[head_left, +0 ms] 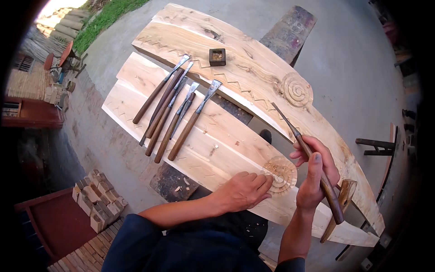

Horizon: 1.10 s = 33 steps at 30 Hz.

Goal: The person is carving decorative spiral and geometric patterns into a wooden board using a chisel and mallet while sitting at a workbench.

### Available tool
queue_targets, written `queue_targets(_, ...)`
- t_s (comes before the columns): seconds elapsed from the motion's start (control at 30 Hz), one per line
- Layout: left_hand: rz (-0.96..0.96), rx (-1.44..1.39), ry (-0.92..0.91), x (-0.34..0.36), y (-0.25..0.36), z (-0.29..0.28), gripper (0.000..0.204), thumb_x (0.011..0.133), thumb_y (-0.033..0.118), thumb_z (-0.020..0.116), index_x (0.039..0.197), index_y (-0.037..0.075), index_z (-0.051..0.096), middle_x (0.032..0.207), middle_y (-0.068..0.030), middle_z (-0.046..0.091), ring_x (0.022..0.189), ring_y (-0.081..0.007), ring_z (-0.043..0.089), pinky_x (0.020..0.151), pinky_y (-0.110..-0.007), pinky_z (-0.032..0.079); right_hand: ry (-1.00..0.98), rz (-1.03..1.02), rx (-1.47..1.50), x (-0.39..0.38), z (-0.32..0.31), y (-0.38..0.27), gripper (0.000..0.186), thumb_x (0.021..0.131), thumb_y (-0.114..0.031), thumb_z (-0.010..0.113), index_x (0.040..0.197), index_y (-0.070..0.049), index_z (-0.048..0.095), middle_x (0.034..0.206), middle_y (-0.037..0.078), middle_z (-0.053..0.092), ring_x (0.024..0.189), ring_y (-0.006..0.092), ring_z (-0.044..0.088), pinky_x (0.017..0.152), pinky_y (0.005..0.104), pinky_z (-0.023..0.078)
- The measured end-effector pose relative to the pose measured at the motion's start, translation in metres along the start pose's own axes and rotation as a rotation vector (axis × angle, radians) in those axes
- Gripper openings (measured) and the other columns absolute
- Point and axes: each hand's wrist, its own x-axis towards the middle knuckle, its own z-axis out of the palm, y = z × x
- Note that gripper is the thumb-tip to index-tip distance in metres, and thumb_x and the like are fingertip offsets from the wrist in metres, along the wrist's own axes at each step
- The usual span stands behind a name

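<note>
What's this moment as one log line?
left hand: at carved spiral's edge | right hand: holding chisel | near board: row of chisels

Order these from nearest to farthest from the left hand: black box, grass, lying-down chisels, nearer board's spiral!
Left hand, head view:
1. Spiral: just right.
2. Chisels: up-left, same board.
3. Black box: on farther board.
4. Grass: far top-left.

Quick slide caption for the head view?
Right hand holds a chisel, left hand at the edge of a carved spiral on the nearer wooden board, where more chisels lie.
</note>
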Motion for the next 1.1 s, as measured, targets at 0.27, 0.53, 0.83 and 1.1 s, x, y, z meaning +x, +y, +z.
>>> queue_targets(0.27, 0.024, -0.087, 0.073, -0.02, -0.008, -0.003, 0.032, 0.094, 0.026, 0.083, 0.115, 0.003, 0.074, 0.084, -0.0049, 0.058, 0.075, -0.0213, 0.064, 0.067, -0.035, 0.052, -0.274, -0.046, -0.046, 0.113, 0.138, -0.002, 0.028, 0.107, -0.022, 0.072, 0.111, 0.005, 0.08, 0.086, 0.01, 0.078, 0.075, 0.0114, 0.073, 0.07, 0.026, 0.056)
queue_targets(0.53, 0.058, -0.127, 0.176, -0.017, -0.011, -0.001, 0.031, 0.09, 0.021, 0.086, 0.114, 0.003, 0.075, 0.081, -0.0034, 0.059, 0.069, -0.0205, 0.063, 0.062, -0.035, 0.051, -0.353, 0.07, -0.07, 0.129, 0.158, 0.026, 0.045, 0.106, -0.04, 0.07, 0.105, 0.004, 0.08, 0.077, 0.008, 0.075, 0.071, 0.0149, 0.072, 0.073, 0.0304, 0.056)
queue_targets(0.83, 0.079, -0.156, 0.266, -0.026, -0.004, -0.002, 0.043, 0.088, 0.009, 0.084, 0.13, 0.002, 0.074, 0.07, -0.002, 0.056, 0.056, -0.0195, 0.057, 0.052, -0.036, 0.045, -0.042, -0.401, -0.563, -0.113, 0.003, 0.017, 0.043, 0.109, -0.033, 0.067, 0.123, 0.006, 0.076, 0.104, 0.026, 0.079, 0.076, 0.0346, 0.075, 0.067, 0.0385, 0.059)
queue_targets(1.1, 0.384, -0.058, -0.051, -0.019, 0.005, -0.001, 0.049, 0.083, 0.011, 0.078, 0.131, 0.004, 0.073, 0.081, -0.0029, 0.058, 0.06, -0.0176, 0.059, 0.054, -0.034, 0.048, -0.053, -0.153, -0.639, -0.233, -0.003, -0.001, 0.045, 0.106, -0.043, 0.074, 0.126, -0.004, 0.078, 0.111, 0.023, 0.078, 0.088, 0.0339, 0.077, 0.075, 0.0417, 0.062)
